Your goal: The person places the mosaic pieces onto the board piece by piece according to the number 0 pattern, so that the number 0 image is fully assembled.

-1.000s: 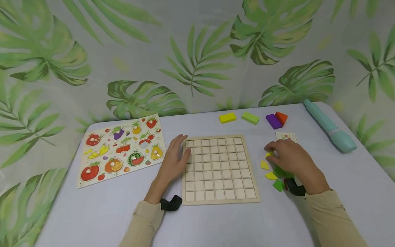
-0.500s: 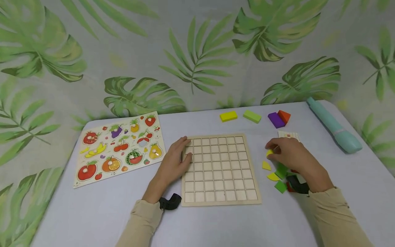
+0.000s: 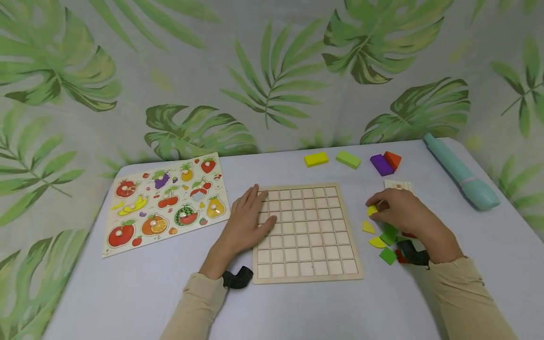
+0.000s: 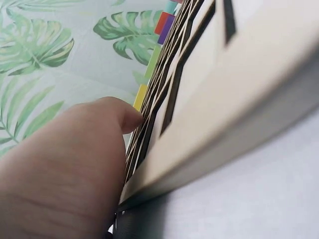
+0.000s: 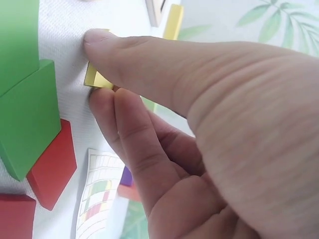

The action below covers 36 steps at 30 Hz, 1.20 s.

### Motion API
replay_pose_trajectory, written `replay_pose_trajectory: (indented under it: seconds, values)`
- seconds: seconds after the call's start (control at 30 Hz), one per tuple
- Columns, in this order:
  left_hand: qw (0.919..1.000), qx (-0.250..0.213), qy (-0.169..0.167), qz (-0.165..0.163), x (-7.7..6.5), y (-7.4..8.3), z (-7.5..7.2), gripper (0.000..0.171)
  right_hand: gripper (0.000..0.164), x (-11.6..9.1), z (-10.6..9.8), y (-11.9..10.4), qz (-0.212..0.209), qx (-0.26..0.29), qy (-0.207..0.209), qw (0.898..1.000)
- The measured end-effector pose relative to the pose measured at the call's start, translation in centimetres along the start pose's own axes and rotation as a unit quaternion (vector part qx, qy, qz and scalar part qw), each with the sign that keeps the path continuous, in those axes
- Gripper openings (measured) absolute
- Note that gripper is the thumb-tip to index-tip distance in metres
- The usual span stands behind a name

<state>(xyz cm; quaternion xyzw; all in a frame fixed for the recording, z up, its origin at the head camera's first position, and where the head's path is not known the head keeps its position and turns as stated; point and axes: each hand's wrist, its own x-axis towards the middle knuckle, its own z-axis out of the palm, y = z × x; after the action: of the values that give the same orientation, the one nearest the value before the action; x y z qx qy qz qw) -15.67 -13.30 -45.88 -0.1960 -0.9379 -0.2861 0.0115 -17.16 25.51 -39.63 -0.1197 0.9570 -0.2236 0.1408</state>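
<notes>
My left hand (image 3: 243, 225) rests on the left edge of a square wooden grid board (image 3: 308, 279), fingers extended and thumb over the outer cells. The left wrist view shows the thumb (image 4: 112, 117) close along the board's rim. To the right of the board, my right hand (image 3: 403, 212) pinches a small yellow piece (image 5: 99, 79) between thumb and fingertips. Beside that hand lie two more yellow pieces, one squarish (image 3: 368, 227) and one curved (image 3: 378, 242). Green pieces (image 5: 30, 119) and red pieces (image 5: 54, 167) lie below the hand, partly hidden by it in the head view.
A printed pattern card (image 3: 398, 184) lies beyond the right hand. Along the back stand yellow (image 3: 316, 159), light green (image 3: 348, 159), purple (image 3: 381, 165) and orange-red (image 3: 393, 160) blocks. A teal object (image 3: 463, 174) lies far right, a fruit puzzle board (image 3: 165, 208) at left.
My left hand has slid slightly right, further over the board's left edge. My right hand has picked at the yellow piece and now pinches it, staying in nearly the same place.
</notes>
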Motion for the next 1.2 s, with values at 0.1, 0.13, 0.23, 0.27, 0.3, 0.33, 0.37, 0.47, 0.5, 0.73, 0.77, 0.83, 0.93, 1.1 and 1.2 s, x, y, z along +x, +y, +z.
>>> replay_pose_trajectory:
  seconds: [0.1, 0.13, 0.23, 0.27, 0.3, 0.33, 0.37, 0.47, 0.5, 0.73, 0.77, 0.83, 0.93, 1.1, 1.2]
  values:
    - [0.9999, 0.01, -0.005, 0.001, 0.0, 0.0, 0.0, 0.071, 0.027, 0.1, 0.1, 0.3, -0.005, -0.006, 0.003, 1.0]
    - [0.9999, 0.011, -0.006, 0.002, 0.0, 0.0, 0.0, 0.071, 0.026, 0.1, 0.1, 0.3, -0.008, -0.009, 0.005, 1.0]
    - [0.9999, 0.014, -0.009, 0.004, -0.1, 0.0, 0.0, 0.075, 0.025, 0.1, 0.2, 0.4, -0.016, -0.018, 0.01, 1.0]
    - [0.9998, 0.015, -0.011, 0.004, -0.1, 0.0, 0.0, 0.076, 0.025, 0.1, 0.3, 0.4, -0.018, -0.021, 0.013, 1.0]
    - [0.9998, 0.017, -0.013, 0.004, -0.2, 0.0, -0.1, 0.078, 0.024, 0.1, 0.3, 0.4, -0.022, -0.025, 0.016, 0.999]
    - [0.9997, 0.019, -0.015, 0.003, -0.2, 0.0, -0.1, 0.079, 0.024, 0.1, 0.3, 0.3, -0.025, -0.027, 0.019, 0.999]
    - [0.9996, 0.022, -0.017, 0.002, -0.2, 0.0, -0.1, 0.08, 0.023, 0.1, 0.3, 0.3, -0.028, -0.03, 0.021, 0.999]
    - [0.9994, 0.029, -0.02, 0.002, -0.2, 0.0, -0.1, 0.082, 0.022, 0.1, 0.4, 0.2, -0.039, -0.035, 0.026, 0.998]
    - [0.9993, 0.03, -0.019, 0.002, -0.2, -0.1, -0.1, 0.082, 0.022, 0.1, 0.4, 0.2, -0.042, -0.037, 0.027, 0.998]
    - [0.9995, 0.03, -0.011, 0.007, -0.2, -0.2, 0.2, 0.08, 0.02, 0.0, 0.6, -0.2, -0.065, -0.044, 0.043, 0.996]
    - [0.9995, 0.029, -0.01, 0.008, -0.2, -0.1, 0.2, 0.08, 0.019, 0.0, 0.6, -0.3, -0.07, -0.044, 0.048, 0.995]
    - [0.9995, 0.028, -0.009, 0.008, -0.1, -0.1, 0.1, 0.079, 0.019, 0.0, 0.7, -0.5, -0.076, -0.041, 0.053, 0.995]
    - [0.9996, 0.025, -0.008, 0.009, -0.1, -0.1, 0.1, 0.079, 0.019, 0.1, 0.8, -1.0, -0.089, -0.038, 0.064, 0.993]
    - [0.9995, 0.028, -0.01, 0.006, 0.0, -0.1, 0.1, 0.079, 0.019, 0.5, 0.9, -2.4, -0.1, -0.034, 0.07, 0.992]
    - [0.9995, 0.03, -0.008, 0.004, -0.1, -0.1, 0.1, 0.079, 0.019, 0.8, 0.9, -3.5, -0.105, -0.031, 0.066, 0.992]
